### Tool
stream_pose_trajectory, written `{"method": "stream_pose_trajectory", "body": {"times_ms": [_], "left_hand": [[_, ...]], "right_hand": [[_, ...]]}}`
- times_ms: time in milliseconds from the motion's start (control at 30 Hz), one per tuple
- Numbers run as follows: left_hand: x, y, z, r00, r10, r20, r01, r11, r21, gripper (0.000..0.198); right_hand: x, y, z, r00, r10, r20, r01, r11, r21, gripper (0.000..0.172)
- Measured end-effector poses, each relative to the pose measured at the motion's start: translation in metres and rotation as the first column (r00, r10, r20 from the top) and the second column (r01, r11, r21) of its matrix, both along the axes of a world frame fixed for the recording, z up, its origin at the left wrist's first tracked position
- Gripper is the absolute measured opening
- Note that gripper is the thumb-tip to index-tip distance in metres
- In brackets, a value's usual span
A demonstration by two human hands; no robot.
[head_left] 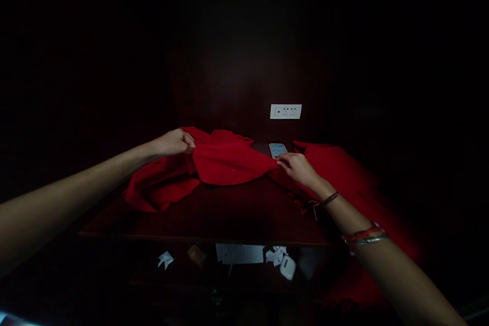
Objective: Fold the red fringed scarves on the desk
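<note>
Plainly, the cloth lies bunched across the back of the desk, with one end trailing off the right edge. The left hand is closed on a fold at the cloth's left. The right hand pinches an edge just in front of a phone. The cloth looks soft, light and limp, likely to sag between grips, so hems or corners seem the best holds.

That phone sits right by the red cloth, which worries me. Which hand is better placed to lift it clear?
Probably the right hand: it pinches the red cloth just beside the phone, while the left hand holds the cloth's far side, well away.
</note>
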State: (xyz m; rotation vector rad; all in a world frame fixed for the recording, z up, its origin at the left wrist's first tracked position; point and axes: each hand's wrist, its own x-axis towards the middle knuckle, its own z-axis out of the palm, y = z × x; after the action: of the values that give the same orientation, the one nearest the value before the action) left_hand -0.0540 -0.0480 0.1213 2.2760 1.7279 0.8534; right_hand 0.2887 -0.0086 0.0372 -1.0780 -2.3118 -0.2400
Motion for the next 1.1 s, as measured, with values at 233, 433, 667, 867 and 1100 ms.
{"method": "stream_pose_trajectory", "body": {"times_ms": [233,433,667,867,1100], "left_hand": [[0.010,-0.010,-0.017,0.990,-0.015,0.141,0.038,0.986,-0.161,0.012],[0.033,-0.052,-0.074,0.932,-0.175,-0.316,0.085,0.957,-0.279,0.024],[0.115,-0.065,-0.104,0.851,-0.052,-0.522,0.095,0.994,0.057,0.065],[0.139,-0.041,-0.127,0.805,-0.117,-0.581,0.217,0.971,0.105,0.029],[0.115,-0.045,-0.120,0.731,-0.142,-0.667,0.290,0.950,0.117,0.035]], "right_hand": [[0.002,0.001,0.000,0.997,0.046,-0.068,-0.046,0.999,0.003,0.018],[0.003,-0.027,-0.026,0.987,0.161,0.014,-0.160,0.984,-0.074,0.022],[0.004,-0.061,-0.045,0.982,0.158,0.104,-0.156,0.987,-0.022,0.021],[0.005,-0.054,-0.037,0.991,0.130,0.035,-0.130,0.991,-0.025,0.021],[0.009,-0.030,-0.009,0.992,0.119,-0.046,-0.122,0.991,-0.054,0.022]]}}
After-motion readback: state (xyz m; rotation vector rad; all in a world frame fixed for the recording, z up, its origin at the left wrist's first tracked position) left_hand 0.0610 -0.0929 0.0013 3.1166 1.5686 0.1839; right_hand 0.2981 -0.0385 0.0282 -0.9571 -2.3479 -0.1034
